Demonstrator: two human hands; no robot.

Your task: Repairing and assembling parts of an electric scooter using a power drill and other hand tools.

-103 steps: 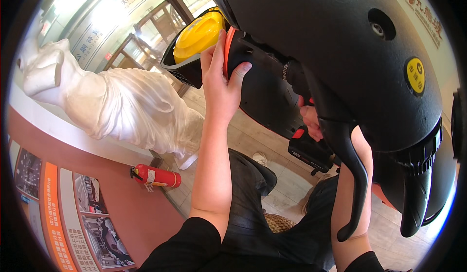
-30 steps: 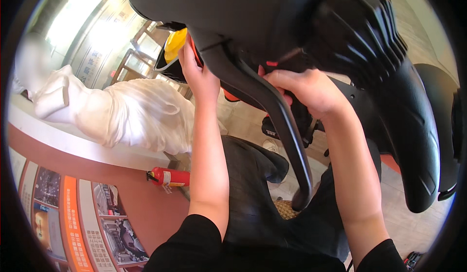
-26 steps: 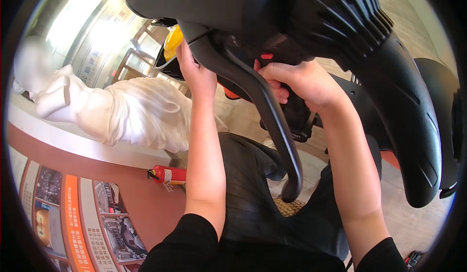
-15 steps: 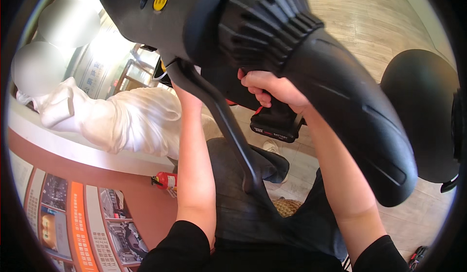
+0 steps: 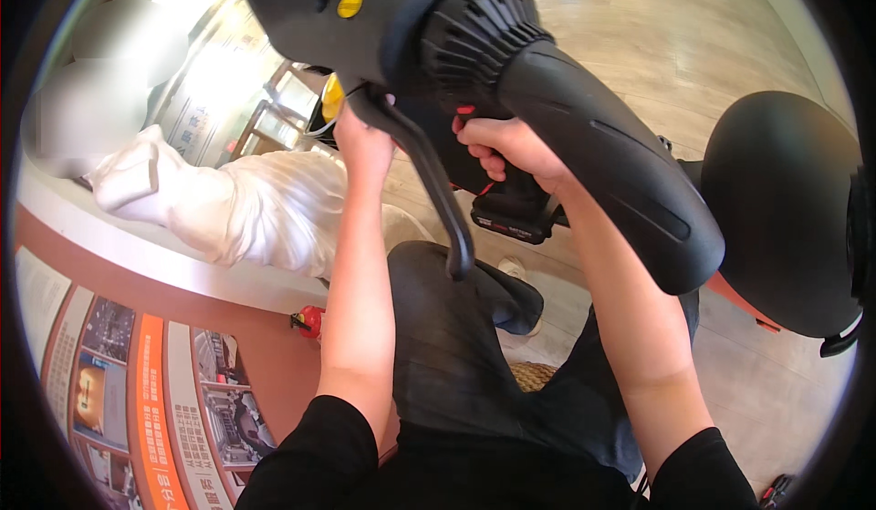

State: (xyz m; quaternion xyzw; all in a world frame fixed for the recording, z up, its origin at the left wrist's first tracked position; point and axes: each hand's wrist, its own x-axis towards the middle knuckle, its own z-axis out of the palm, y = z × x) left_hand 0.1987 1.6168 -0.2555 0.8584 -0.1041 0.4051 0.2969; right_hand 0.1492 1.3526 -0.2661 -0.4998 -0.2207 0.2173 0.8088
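Observation:
My right hand (image 5: 518, 150) is closed around the handle of a black cordless power tool with a red trigger. Its battery pack (image 5: 511, 218) hangs below my fist, while the tool's front end is hidden. Above both hands sits a black handlebar (image 5: 611, 159) with a thick grip, a ribbed collar and a curved lever (image 5: 424, 168). My left hand (image 5: 365, 140) reaches up behind the lever, beside a yellow part (image 5: 332, 99). The lever and housing cover most of its fingers, so its hold cannot be made out.
A large black rounded shell (image 5: 776, 209) stands at the right. White draped statue (image 5: 274, 209) and a curved ledge lie to the left, with a red fire extinguisher (image 5: 311, 320) below. A panel of printed pictures (image 5: 100, 391) fills the lower left. Wood flooring (image 5: 657, 36) stretches behind.
The handlebar and its lever have shifted up and look smaller. More of my left hand shows beside the lever, nearer the yellow part. My right hand keeps its hold on the power tool.

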